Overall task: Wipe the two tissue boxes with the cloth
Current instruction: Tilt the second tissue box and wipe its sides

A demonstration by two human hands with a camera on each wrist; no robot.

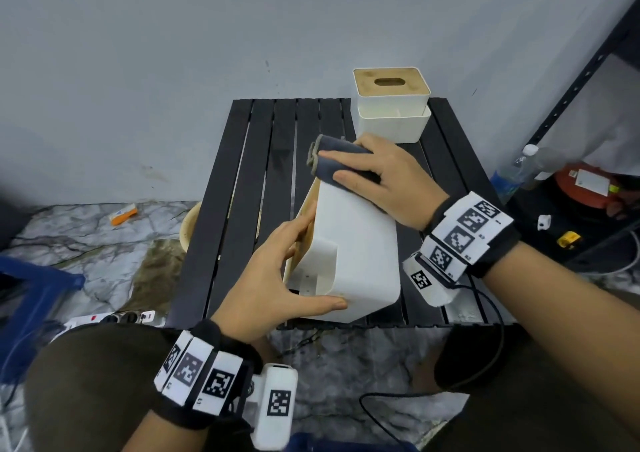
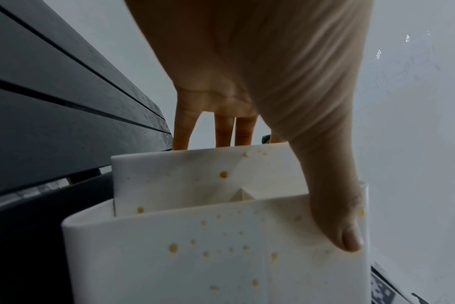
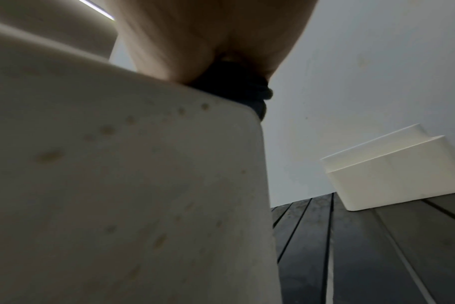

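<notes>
I'm gripping the tipped tissue box (image 1: 356,244) in my left hand (image 1: 273,278); right hand (image 1: 394,181) clutching cloth (image 1: 325,167), pressing box top.

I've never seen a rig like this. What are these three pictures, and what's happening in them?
No machine here: a person works with bare hands at a black slatted table. The patterned wristbands carry small cameras. The wide picture comes from a head camera looking down; the other two look along each hand from the wrist. The left hand grips the near box, tipped up on the table, thumb on one face, fingers on the wooden-lid side. The right hand holds a dark cloth pressed on its upper end. The wrist pictures show yellowish spots on it. The far box stands upright at the table's far right corner.
</notes>
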